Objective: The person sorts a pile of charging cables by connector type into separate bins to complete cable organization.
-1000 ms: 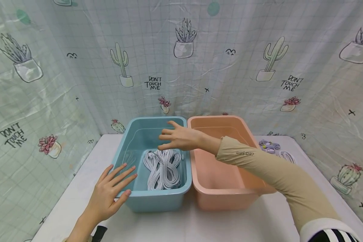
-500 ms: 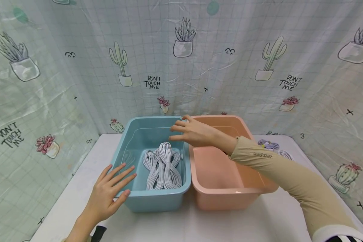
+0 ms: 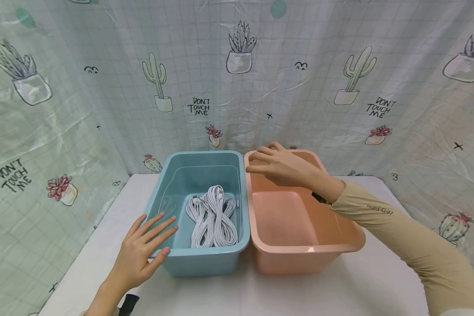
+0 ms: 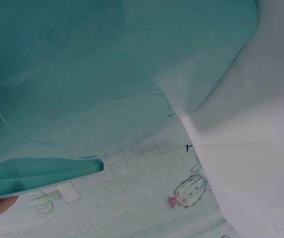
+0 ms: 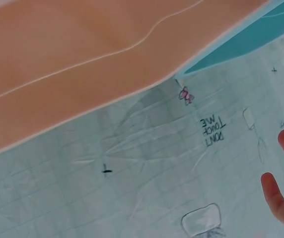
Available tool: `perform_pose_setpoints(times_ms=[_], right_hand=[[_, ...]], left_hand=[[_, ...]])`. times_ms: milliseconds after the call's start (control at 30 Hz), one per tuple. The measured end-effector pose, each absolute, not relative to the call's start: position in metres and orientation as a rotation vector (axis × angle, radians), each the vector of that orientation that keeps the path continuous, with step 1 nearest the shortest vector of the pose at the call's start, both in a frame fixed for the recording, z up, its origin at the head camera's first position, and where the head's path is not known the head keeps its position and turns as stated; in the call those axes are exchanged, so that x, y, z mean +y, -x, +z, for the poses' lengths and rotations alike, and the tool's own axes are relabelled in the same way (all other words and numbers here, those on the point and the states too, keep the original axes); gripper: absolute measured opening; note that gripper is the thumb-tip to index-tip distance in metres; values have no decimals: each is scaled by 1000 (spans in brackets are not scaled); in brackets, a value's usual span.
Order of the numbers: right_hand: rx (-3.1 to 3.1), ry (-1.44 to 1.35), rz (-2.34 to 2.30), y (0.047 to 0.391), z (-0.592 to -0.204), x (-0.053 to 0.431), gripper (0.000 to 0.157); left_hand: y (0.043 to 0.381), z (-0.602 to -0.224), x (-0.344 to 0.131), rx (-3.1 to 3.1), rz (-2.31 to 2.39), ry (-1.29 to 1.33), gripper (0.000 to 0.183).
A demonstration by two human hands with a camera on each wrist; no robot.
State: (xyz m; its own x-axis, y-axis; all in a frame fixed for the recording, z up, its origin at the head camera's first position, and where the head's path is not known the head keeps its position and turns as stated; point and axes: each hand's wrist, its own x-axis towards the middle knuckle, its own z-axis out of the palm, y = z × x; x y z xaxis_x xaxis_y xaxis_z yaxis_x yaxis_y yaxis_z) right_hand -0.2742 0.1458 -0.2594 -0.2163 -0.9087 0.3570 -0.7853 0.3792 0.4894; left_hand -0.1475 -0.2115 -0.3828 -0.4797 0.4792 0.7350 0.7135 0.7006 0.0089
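One blue bin (image 3: 201,264), one orange bin (image 3: 286,217), one left hand (image 3: 140,252), one right hand (image 3: 278,164) and one table (image 3: 241,298) are counted. At least two white cable bundles (image 3: 217,219) are seen — exact number obscured by overlap.

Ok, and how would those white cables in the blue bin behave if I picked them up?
The white cables would probably sag and flop, being thin strands in long loops. Lifting some might drag others, since their loops overlap in the blue bin. They seem unlikely to roll, given their uneven, looped shape.
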Motion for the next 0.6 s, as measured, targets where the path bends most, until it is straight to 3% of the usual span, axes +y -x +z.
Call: perform_pose_setpoints(times_ms=[200, 600], right_hand=[[-2067, -1381, -246, 271, -261, 175, 45], [-2145, -1295, -51, 269, -266, 239, 44]], left_hand=[[150, -382, -210, -2160, -408, 906, 42], [155, -380, -209, -2163, -411, 900, 42]])
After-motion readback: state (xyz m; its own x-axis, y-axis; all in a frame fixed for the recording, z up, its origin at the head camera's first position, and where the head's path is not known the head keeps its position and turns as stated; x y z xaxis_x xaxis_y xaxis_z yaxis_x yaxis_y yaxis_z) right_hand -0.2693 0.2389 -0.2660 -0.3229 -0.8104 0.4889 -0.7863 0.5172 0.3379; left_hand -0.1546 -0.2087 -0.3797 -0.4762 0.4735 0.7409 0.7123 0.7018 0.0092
